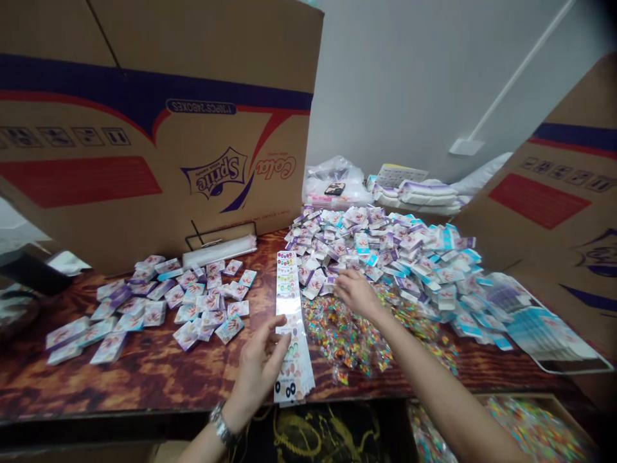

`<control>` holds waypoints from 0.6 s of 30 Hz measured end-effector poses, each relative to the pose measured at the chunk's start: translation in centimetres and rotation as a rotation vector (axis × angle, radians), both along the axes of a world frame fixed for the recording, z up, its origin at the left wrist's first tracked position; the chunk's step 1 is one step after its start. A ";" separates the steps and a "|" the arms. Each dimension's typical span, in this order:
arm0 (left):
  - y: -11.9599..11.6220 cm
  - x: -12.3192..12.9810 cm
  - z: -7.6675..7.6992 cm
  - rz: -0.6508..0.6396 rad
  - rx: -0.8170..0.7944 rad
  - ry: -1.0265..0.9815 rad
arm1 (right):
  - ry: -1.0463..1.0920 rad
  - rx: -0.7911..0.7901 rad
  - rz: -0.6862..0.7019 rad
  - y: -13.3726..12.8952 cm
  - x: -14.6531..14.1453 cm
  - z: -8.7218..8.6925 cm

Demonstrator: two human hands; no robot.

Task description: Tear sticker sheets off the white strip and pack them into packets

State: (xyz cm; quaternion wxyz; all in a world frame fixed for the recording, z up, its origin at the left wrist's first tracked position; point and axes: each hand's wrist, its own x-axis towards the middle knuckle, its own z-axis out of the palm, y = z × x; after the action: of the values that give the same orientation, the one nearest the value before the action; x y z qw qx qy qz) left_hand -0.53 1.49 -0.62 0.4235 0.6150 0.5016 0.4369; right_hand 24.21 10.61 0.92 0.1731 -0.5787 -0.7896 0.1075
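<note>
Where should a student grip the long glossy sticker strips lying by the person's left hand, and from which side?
Probably by the near end of the long glossy sticker strips, coming from the front, beside the wooden table's front edge. Pinch across the narrow width, since the flat, overlapping strips lie lengthwise toward the person. The left hand is already beside that end.

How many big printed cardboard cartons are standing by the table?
2: a Sprite-printed carton at the left of the view, and another carton at the right. Others may be out of view.

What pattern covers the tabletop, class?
Mottled dark-brown and orange flame-like swirls on the tabletop, shown best in the head view.
</note>
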 end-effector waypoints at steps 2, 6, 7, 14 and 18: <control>0.0 0.0 0.0 -0.028 0.008 0.027 | -0.033 -0.008 -0.044 1.3 1.6 -0.9; -0.1 0.1 -0.3 -0.061 -0.010 0.020 | -0.028 -0.042 -0.048 1.3 2.4 -1.7; -0.1 0.1 -0.3 -0.063 -0.028 -0.001 | -0.012 -0.049 -0.034 1.0 2.3 -1.5; 0.3 1.1 1.5 -0.241 -0.305 -0.467 | 0.789 -0.368 0.338 -3.7 -1.9 1.5; 0.6 1.4 2.1 -0.310 -0.322 -0.653 | 1.080 -0.648 0.493 -5.6 -5.3 1.9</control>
State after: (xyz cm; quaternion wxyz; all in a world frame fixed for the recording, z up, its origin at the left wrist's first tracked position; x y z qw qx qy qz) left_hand 0.88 2.04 1.44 0.7127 0.4380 0.3038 0.4560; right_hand 18.90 4.99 2.87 0.3318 -0.2695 -0.6290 0.6494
